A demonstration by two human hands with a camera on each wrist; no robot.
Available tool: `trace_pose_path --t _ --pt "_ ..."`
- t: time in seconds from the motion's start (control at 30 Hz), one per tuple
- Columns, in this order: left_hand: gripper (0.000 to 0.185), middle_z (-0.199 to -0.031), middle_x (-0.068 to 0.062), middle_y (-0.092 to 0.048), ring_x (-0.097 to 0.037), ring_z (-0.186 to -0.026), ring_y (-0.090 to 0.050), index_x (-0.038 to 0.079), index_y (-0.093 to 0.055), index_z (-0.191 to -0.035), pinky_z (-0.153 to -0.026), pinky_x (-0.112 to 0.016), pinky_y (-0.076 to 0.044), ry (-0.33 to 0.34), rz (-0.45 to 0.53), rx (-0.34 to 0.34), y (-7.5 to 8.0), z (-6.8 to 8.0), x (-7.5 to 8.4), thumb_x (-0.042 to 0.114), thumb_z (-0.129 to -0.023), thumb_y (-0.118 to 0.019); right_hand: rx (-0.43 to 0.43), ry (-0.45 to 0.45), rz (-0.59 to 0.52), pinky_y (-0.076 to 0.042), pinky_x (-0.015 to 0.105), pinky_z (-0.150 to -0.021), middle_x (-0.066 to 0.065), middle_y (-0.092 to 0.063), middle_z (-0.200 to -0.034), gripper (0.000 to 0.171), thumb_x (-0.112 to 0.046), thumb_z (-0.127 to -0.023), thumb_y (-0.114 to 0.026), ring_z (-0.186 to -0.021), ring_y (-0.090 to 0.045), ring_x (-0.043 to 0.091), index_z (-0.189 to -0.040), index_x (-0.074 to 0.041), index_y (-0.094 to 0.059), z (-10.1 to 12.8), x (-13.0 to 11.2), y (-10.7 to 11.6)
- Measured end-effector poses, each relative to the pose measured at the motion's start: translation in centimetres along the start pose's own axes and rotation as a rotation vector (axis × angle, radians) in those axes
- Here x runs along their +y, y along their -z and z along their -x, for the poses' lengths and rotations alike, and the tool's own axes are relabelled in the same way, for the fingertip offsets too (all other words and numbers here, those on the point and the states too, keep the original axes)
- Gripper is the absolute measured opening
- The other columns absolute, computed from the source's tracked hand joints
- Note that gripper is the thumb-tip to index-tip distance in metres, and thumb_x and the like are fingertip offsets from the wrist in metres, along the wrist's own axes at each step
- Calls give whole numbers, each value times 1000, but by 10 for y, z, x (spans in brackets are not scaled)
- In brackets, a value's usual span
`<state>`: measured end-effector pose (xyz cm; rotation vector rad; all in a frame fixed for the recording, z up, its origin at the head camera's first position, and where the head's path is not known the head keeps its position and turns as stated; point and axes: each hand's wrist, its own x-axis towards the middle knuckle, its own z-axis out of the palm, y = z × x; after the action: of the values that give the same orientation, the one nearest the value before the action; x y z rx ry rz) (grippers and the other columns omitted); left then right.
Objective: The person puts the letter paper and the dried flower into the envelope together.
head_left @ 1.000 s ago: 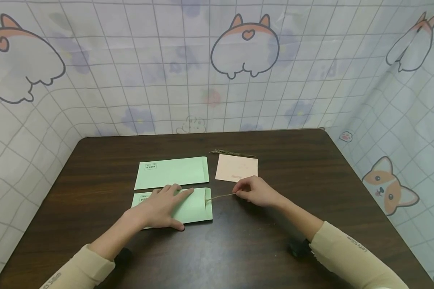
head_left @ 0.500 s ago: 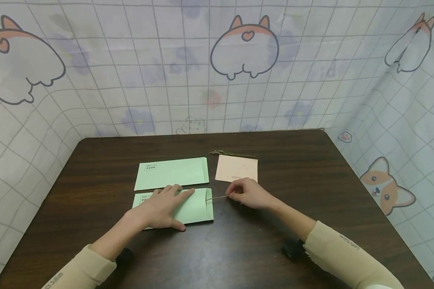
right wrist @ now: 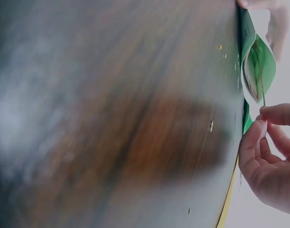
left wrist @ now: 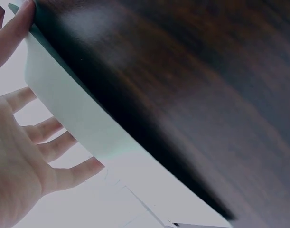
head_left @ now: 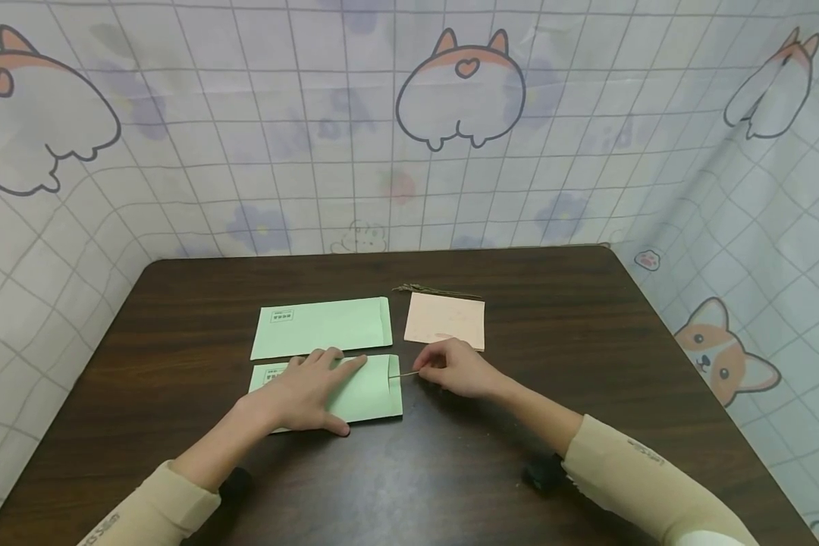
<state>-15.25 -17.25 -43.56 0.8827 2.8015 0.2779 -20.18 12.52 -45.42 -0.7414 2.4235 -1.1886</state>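
Green envelope (head_left: pixel 365 394) gapes, stem (head_left: pixel 404 374) partly inside; right fingers (right wrist: pixel 281 115) pinch stem, left fingers (head_left: pixel 346 369) spread atop.

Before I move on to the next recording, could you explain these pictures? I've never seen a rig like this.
There is no machine here: a person works with two bare hands. The wide picture comes from a camera worn on the head, looking forward and down; the two closer ones come from a camera on each wrist.

On the dark brown, wood-grain table lie a far pale green paper envelope, a near pale green paper envelope, a pale peach, roughly square card and, behind the card, a thin dried sprig.

The left hand rests with spread fingers on the near envelope. The right hand pinches a thin straw-coloured stem, which runs into that envelope's open end.
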Motion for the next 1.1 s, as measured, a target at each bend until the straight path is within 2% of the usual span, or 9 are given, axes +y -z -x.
trace_pose_path --t 0.23,0.63,1.1 --pt "106 -140 -17 -49 -37 -128 -48 16 -40 -159 -95 -63 -42 -3 8 -1 -1 -1 -1 57 -74 -87 -2 -22 -63 -54 30 -58 3 -69 -85 10 -3 -97 -67 -63 -58 12 -100 -4 -76 -4 -6 -6" --pt "104 -141 -16 -48 -36 -128 -48 17 -40 -159 -96 -61 -42 6 18 -16 2 -1 0 56 -75 -87 -15 -54 -186 -55 33 -62 12 -71 -92 11 -2 -97 -67 -71 -60 20 -104 0 -75 -7 -12 -14" --pt "105 -141 -15 -48 -36 -128 -48 17 -40 -159 -97 -61 -42 11 7 -26 1 -2 0 58 -75 -86 -12 -85 -328 -51 30 -62 7 -65 -86 15 -6 -96 -70 -73 -56 17 -107 4 -68 -13 -12 -23"
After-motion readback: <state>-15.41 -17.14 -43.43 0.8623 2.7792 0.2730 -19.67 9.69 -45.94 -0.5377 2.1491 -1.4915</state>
